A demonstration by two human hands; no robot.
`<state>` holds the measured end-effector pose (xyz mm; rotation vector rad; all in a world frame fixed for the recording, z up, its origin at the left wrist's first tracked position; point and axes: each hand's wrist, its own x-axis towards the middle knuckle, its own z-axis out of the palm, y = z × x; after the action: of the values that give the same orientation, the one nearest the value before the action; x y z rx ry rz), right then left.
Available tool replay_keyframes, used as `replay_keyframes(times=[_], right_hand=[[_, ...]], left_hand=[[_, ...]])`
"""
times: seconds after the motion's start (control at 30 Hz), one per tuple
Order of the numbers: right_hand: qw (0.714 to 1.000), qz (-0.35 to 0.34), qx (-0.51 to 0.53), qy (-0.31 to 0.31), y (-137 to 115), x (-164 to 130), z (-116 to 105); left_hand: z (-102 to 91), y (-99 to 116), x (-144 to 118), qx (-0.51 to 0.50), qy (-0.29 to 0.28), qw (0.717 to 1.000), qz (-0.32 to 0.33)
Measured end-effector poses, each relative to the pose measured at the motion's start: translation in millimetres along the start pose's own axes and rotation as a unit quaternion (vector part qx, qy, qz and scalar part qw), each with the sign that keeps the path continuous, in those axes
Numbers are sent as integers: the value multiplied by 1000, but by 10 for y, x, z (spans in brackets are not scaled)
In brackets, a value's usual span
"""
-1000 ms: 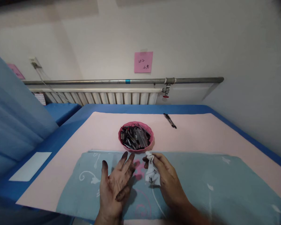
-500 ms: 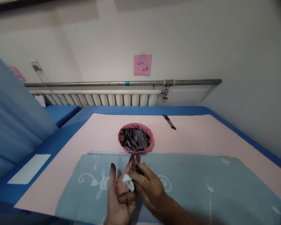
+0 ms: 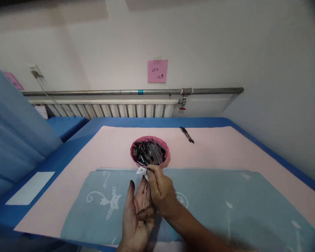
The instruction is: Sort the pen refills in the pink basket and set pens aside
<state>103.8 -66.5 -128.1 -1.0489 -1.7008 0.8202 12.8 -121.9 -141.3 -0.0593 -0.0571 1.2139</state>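
My left hand (image 3: 139, 217) is turned palm up over the blue-green cloth (image 3: 210, 203), its thumb and some fingers stretched out and at least one finger curled in. Dark stains mark its fingertips and palm. Pinched in my right hand (image 3: 161, 189) is a crumpled white tissue (image 3: 141, 170), at the fingertips of my left hand. Part of the tissue and some left fingertips are hidden behind the right hand. Just beyond both hands stands a pink oval basket (image 3: 168, 154) filled with several dark and clear pens (image 3: 151, 151).
Two black pens (image 3: 187, 135) lie on the pink sheet (image 3: 207, 147) at the back right. A white paper (image 3: 30, 188) rests near the left edge of the blue table (image 3: 157, 122). A radiator (image 3: 126, 110) and pipe (image 3: 107, 92) run along the wall behind.
My right hand has moved with the tissue from over the left palm and fingers up to the left fingertips, away from me. The camera view has shifted slightly.
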Motion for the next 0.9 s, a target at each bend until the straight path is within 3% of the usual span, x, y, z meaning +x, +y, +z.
replay_keyframes(times=[0.1,0.2,0.4,0.57,0.67,0.77,0.83,0.9], right_hand=[[994,73,69,35,11,34,75],[986,102,130,14,49,-45,146],[989,59,137,-11,167,-248,168],[971,159,181,-11,280,-307,72],[996,20,80,-22,271,-358,33],[991,-123,-25,-39,217,-340,16],[990,-128,-39,-38,194,-255,13],[996,-84,-20,-10,203,-129,4]], left_hand=[[-62,72,37,15,-33,999,20],[-123,167,65,0,-54,998,28],[-92,321,39,-21,-43,998,33],[-63,401,-16,23,-78,996,41],[-59,344,-19,26,-73,996,35],[-36,207,-3,31,-36,998,28],[-14,119,8,51,-20,998,30],[3,69,14,70,-6,997,34]])
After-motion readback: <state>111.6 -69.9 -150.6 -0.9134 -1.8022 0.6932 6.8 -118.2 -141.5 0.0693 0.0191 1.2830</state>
